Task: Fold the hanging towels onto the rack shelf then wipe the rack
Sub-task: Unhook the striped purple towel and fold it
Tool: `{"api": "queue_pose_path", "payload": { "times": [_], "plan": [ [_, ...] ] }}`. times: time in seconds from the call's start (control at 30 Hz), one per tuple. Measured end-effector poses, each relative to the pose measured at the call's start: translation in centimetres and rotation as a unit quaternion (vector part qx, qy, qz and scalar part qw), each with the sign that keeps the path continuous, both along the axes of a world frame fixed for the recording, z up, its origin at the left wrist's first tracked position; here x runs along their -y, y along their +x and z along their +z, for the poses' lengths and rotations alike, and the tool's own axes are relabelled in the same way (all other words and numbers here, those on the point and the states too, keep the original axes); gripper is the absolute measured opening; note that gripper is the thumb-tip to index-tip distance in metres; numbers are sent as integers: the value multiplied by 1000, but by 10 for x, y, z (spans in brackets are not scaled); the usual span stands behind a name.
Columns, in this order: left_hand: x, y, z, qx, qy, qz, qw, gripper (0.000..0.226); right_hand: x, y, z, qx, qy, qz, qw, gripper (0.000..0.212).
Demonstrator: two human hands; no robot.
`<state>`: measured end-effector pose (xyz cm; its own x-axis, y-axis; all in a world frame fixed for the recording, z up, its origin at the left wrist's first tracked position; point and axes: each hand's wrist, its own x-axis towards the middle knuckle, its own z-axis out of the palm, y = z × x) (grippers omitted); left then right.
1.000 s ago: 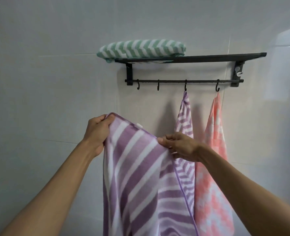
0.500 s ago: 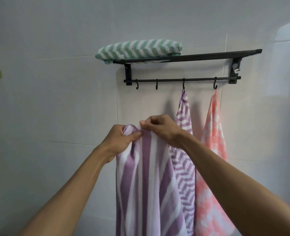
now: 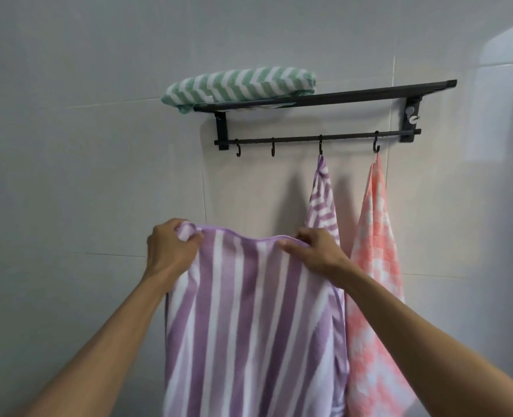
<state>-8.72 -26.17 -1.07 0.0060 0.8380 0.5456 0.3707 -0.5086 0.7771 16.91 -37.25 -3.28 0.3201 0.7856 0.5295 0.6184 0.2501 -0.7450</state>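
Fingers: left hand [image 3: 171,248] and right hand [image 3: 312,251] each curl over and pinch a top corner of the purple towel [image 3: 249,326].
Arms: both reach forward and up, hands level, spread apart.
Towel: hangs stretched flat below the rack [image 3: 324,99].
Shelf: green towel [image 3: 237,85] folded at its left end.
Hooks: striped towel [image 3: 323,203] and pink towel [image 3: 375,236] hang at right.

The striped purple towel [image 3: 249,320] is running off the bottom edge of the picture, so its lower hem is not showing, and it is covering the lower part of the second purple towel [image 3: 321,200] hanging behind it. The pink towel [image 3: 375,242] is also being cut off at the bottom edge, its left side lying behind the right forearm. The fingertips of the left hand [image 3: 171,251] and right hand [image 3: 312,251] are curling behind the held towel's top edge, and the shelf [image 3: 369,96] surface under the folded green towel [image 3: 240,84] is hiding from this low angle.
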Motion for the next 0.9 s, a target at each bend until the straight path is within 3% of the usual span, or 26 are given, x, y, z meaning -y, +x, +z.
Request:
{"api": "queue_pose_path", "payload": {
  "times": [0.1, 0.13, 0.2, 0.27, 0.33, 0.43, 0.5, 0.57, 0.67, 0.73, 0.83, 0.9],
  "plan": [
    [15, 28, -7, -65, 9, -167, 984, 53, -10, -23, 19, 110, 17, 13, 994, 21],
    [22, 37, -8, -94, 7, -216, 972, 51, -12, -29, 23, 119, 9, 31, 992, 17],
    [28, 49, -9, -128, 13, -273, 953, 25, -13, -38, 30, 133, 0, 43, 990, 19],
    [25, 53, -11, -139, 23, -248, 958, 10, -12, -36, 33, 128, 6, 38, 991, 23],
    [17, 52, -13, -141, 49, -194, 970, 16, -6, -23, 31, 121, -19, 37, 992, 27],
    [10, 49, -10, -71, 51, -117, 989, 28, 10, 4, 20, 174, -155, 37, 972, 44],
    [5, 46, -5, 10, 10, -55, 998, 40, 24, 25, 4, 195, -239, 3, 951, 44],
    [-4, 37, -3, 61, -26, 4, 998, 43, 37, 44, -14, 161, -275, -21, 948, 37],
    [-14, 25, -8, 23, -24, 27, 999, 33, 47, 52, -26, 40, -204, -27, 978, 43],
    [-6, 28, -13, 1, -23, -58, 998, 6, 43, 42, -16, 6, -137, -14, 990, 48],
    [15, 48, -21, -81, -48, -239, 966, 54, 29, 12, 10, 62, -122, 27, 990, 61],
    [28, 63, -25, -124, -66, -314, 939, 44, 21, -6, 24, 92, -135, 40, 986, 54]
  ]
}}
